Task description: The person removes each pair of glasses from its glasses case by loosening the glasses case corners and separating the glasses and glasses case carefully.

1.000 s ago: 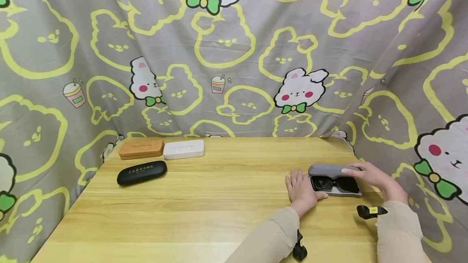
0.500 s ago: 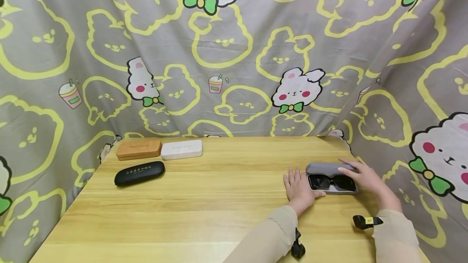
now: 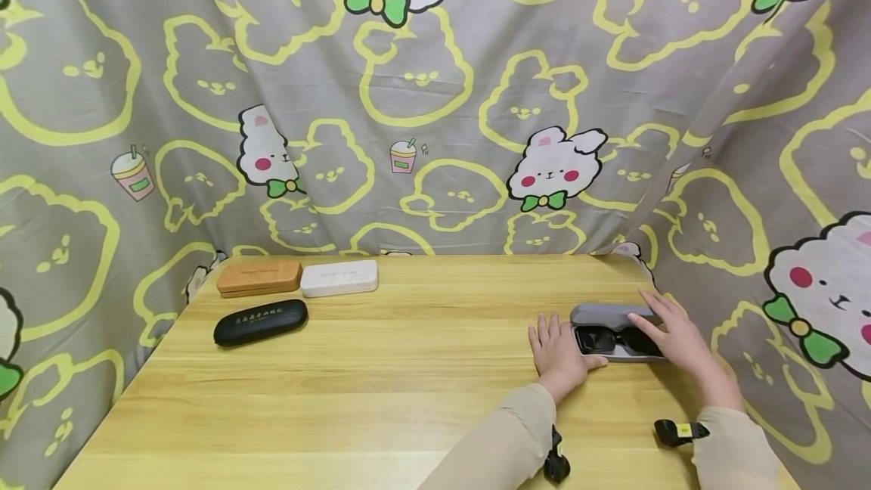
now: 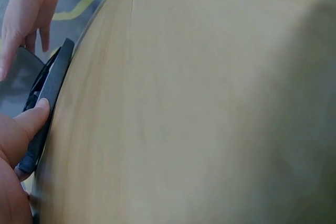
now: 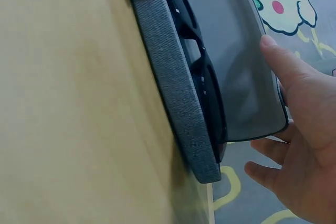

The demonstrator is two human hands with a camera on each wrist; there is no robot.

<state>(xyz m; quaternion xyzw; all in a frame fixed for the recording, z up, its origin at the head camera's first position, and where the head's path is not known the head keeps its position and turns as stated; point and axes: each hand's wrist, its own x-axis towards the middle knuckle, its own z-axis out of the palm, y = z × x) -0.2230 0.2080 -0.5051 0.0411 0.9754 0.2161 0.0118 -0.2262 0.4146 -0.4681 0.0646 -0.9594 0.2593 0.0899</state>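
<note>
A grey glasses case stands with its lid up at the table's right side. Black sunglasses lie inside, their right part covered by a hand in the head view. My left hand is at the case's left end, fingers spread straight, thumb pressed along the front wall. At the lid's right end my right hand holds the lid's edge, thumb at the rim and fingers behind. In the right wrist view the grey lining and the sunglasses show from the side.
At the back left of the wooden table lie an orange-brown case, a white case and a black case. A patterned curtain borders the table at the back and sides.
My right hand has shifted left and tilted its fingers more upward, now covering the right end of the sunglasses. My left hand keeps its place at the case; the view has shifted slightly.
</note>
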